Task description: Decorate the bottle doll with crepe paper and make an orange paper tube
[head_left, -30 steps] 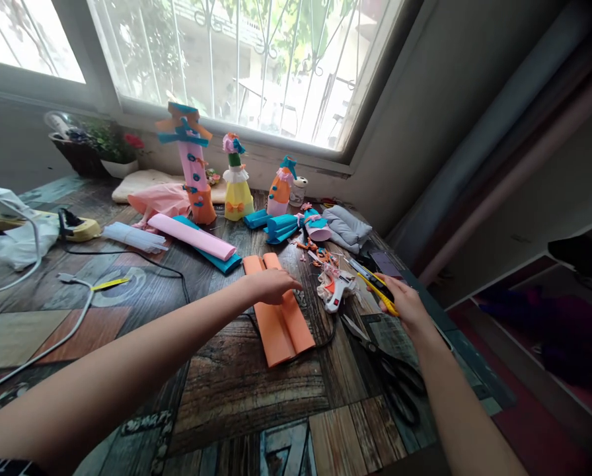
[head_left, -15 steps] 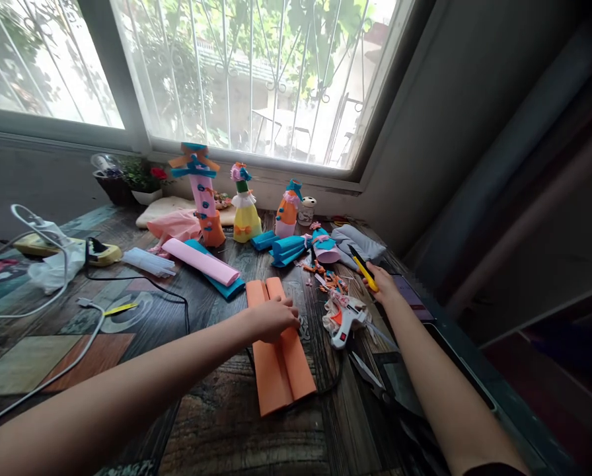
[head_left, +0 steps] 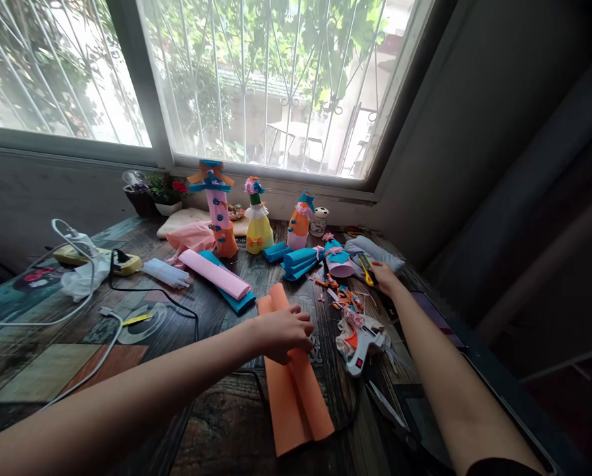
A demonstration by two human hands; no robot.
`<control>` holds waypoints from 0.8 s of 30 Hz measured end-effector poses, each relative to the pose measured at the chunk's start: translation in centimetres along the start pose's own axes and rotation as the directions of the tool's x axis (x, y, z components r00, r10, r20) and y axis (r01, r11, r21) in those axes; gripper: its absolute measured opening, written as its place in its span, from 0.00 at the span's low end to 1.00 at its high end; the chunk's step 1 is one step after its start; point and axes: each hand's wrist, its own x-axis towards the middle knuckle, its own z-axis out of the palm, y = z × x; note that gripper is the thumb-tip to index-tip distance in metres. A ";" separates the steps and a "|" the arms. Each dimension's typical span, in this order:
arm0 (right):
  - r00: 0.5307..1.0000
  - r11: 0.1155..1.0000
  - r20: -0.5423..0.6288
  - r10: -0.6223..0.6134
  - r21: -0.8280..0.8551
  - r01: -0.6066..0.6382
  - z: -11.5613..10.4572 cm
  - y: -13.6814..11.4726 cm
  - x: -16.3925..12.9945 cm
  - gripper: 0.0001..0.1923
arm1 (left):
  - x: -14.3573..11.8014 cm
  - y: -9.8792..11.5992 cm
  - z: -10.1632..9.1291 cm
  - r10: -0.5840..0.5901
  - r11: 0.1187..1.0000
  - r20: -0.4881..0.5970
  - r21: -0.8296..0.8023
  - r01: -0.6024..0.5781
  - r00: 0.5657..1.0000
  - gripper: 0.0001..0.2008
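Observation:
My left hand [head_left: 287, 332] lies over a folded sheet of orange crepe paper [head_left: 291, 403], its fingers curled and closed on it. The paper's far end sticks out beyond the hand and a fold runs along its length. My right hand [head_left: 385, 277] grips a yellow and black utility knife [head_left: 367, 271] at the right, beside a grey cloth [head_left: 372, 252] and a small blue and pink paper doll dress [head_left: 338, 258]. Below that hand are orange and blue paper scraps [head_left: 350, 299] and a white hot glue gun [head_left: 365, 352].
Decorated paper-covered bottles [head_left: 259, 228] stand near the window. Pink [head_left: 217, 274] and blue rolled crepe paper, glue sticks [head_left: 166, 272] and a power strip [head_left: 127, 266] with cables lie left. Scissors [head_left: 388, 404] and a dark-framed tablet-like device [head_left: 439, 320] lie right.
The view has shifted, so everything sits lower and further right. My right hand has carried the knife a little closer to the doll dress. Under my left hand, the orange paper's folds look looser.

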 end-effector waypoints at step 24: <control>0.672 0.871 0.723 -0.161 0.424 -0.247 2.7 2.4 -29.3 0.30 | -9.7 10.7 3.2 -0.689 -0.397 -0.085 -0.786 -0.473 0.720 0.19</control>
